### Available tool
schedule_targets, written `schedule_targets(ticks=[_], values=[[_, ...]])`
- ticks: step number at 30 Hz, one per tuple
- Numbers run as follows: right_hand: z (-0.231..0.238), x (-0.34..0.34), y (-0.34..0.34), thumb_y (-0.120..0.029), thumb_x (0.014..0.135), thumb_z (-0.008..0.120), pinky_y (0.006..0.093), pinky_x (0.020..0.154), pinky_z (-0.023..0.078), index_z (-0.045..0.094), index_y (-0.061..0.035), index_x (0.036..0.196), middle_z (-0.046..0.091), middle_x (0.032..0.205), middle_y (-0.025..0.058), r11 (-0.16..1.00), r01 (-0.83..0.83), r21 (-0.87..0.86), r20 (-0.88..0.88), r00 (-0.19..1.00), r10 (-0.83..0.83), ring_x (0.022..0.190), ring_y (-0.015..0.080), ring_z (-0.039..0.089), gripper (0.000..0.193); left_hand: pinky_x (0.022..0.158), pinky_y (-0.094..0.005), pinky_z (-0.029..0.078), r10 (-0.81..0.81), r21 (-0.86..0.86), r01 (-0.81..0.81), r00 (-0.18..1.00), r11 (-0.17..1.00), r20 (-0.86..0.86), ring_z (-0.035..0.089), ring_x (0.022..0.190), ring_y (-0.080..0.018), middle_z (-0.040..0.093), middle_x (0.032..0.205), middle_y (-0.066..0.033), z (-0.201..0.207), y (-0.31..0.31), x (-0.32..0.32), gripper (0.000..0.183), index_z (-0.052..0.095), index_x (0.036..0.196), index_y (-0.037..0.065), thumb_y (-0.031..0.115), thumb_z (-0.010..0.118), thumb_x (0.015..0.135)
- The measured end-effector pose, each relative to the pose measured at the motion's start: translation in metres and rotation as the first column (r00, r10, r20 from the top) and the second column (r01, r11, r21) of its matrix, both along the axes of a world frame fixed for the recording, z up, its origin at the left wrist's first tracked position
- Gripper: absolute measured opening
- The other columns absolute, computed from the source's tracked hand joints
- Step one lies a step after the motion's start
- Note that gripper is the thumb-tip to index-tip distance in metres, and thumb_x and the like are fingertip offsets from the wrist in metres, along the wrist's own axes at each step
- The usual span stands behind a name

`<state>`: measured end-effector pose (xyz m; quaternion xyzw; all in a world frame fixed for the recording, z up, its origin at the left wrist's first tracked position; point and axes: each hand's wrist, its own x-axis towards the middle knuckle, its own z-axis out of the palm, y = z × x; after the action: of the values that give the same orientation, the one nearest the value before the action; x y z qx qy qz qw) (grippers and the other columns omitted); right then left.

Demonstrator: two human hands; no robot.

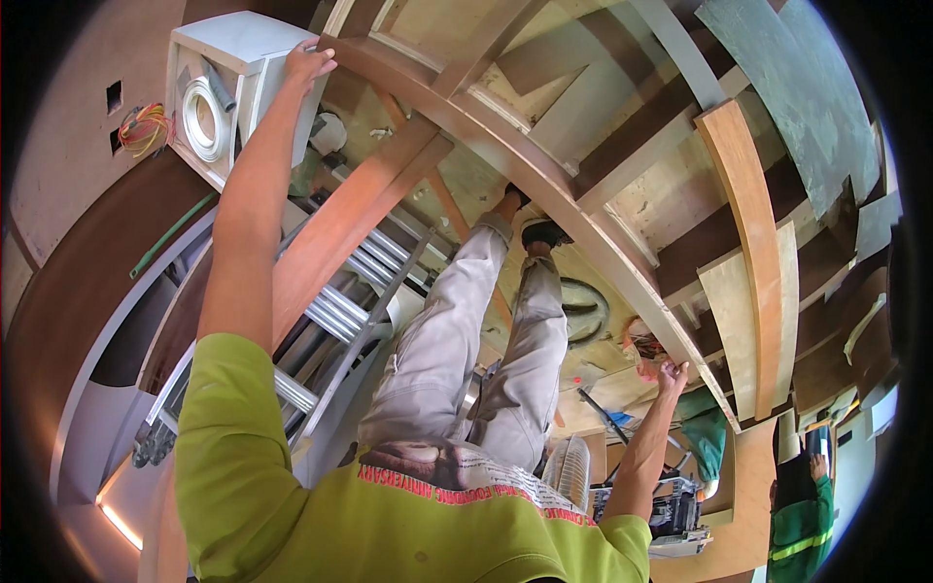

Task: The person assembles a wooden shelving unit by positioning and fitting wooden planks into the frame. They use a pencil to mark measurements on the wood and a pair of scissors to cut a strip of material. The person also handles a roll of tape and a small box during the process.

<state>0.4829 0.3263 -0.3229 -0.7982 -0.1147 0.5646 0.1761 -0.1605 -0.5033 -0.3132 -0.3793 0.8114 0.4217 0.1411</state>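
A large wooden frame (pixel 544 175) with brown-faced boards and several open compartments lies before me. My left hand (pixel 309 63) is closed at the far left end of its long front board, beside a white box-shaped cabinet (pixel 248 73). Near the board's opposite end, on the right, my right hand (pixel 673 377) has its fingers curled over the edge. Both arms are spread wide, and my legs show between them. Lying on the frame's right part is an orange-brown wooden strip (pixel 746 223), with a pale board (pixel 787 311) beside it.
An aluminium ladder (pixel 355 316) and a reddish wooden beam (pixel 360 209) lie left of my legs. A white roll (pixel 202 119) rests at the cabinet, near orange cables (pixel 146 128). At lower right are a fan (pixel 569 468), a machine (pixel 671 515) and a person in green (pixel 802 520).
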Motion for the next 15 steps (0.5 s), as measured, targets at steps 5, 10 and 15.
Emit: schedule_targets(ticks=[5, 10, 15], values=[[-0.009, 0.005, -0.004, -0.016, 0.088, 0.064, 0.0383, 0.077, 0.047, 0.059, -0.0060, 0.097, 0.064, 0.092, 0.0042, 1.000, 0.027, -0.013, -0.044, 0.999, -0.028, 0.088, 0.0191, 0.060, 0.014, 0.069, -0.0278, 0.062, -0.022, -0.022, 0.022, 0.999, 1.000, 0.026, 0.066, 0.085, -0.0218, 0.062, 0.102, -0.0141, -0.002, -0.002, -0.003, 0.045, 0.052, 0.120, -0.001, -0.007, 0.067, 0.078], [-0.018, 0.011, -0.001, -0.013, 0.089, 0.063, 0.0410, 0.079, 0.048, 0.060, -0.0048, 0.098, 0.066, 0.094, 0.0047, 0.997, 0.060, 0.053, -0.032, 0.998, -0.059, 0.089, 0.0206, 0.062, 0.012, 0.072, -0.0275, 0.061, -0.035, -0.009, 0.035, 0.999, 0.999, 0.033, 0.066, 0.086, -0.0215, 0.062, 0.103, -0.0126, -0.002, -0.005, -0.003, 0.046, 0.050, 0.122, 0.000, -0.005, 0.067, 0.079], [-0.019, 0.013, 0.000, -0.016, 0.092, 0.060, 0.0420, 0.081, 0.048, 0.060, -0.0033, 0.100, 0.065, 0.094, 0.0066, 0.999, 0.019, 0.031, -0.142, 0.990, -0.015, 0.090, 0.0228, 0.060, 0.016, 0.077, -0.0262, 0.059, -0.030, 0.004, 0.030, 0.997, 1.000, 0.073, 0.064, 0.091, -0.0200, 0.062, 0.107, -0.0116, -0.001, -0.003, -0.002, 0.047, 0.048, 0.125, 0.002, -0.003, 0.066, 0.082]])
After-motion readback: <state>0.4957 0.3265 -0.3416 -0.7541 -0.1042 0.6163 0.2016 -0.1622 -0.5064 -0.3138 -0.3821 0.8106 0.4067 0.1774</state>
